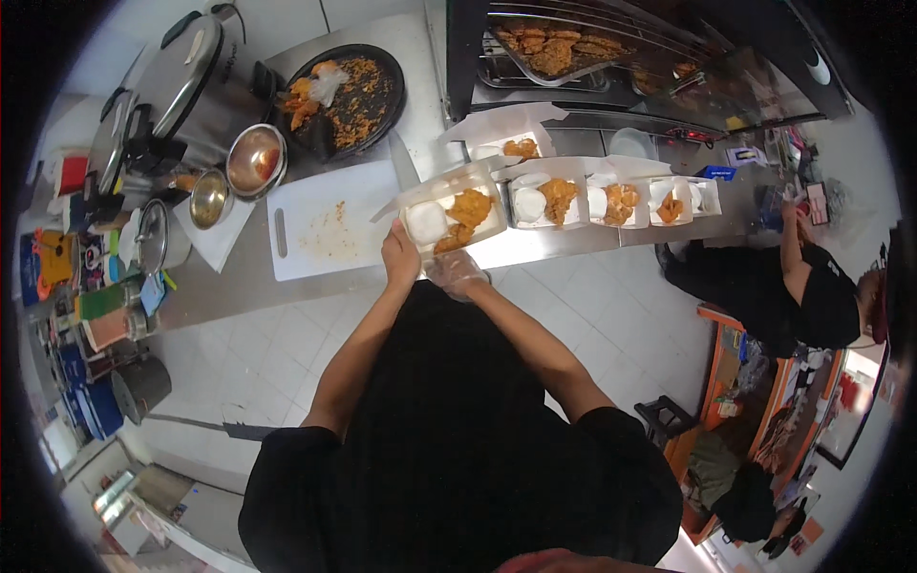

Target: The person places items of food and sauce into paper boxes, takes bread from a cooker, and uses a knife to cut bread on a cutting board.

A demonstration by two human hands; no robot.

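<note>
As meal box (pixel 454 218) sits at worktop (pixel 239 286) edge, we steady it: left hand (pixel 400 256) grip closed on near rim, gloved right hand (pixel 456 272) beneath front edge, grip state unclear. Fried chicken (pixel 468 208) and rice (pixel 426 222) inside; four filled boxes (pixel 611 202) lined alongside, cutting board (pixel 325 229) left.

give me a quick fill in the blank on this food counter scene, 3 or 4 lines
1. The left hand holds the near white meal box, which contains fried chicken and a mound of white ____.
2. The right hand wears a clear plastic ____.
3. The white cutting board lies to the ____ of that box.
4. The round black tray of fried crumbs sits ____ the cutting board, farther from the person.

Missing words: rice; glove; left; behind
</note>
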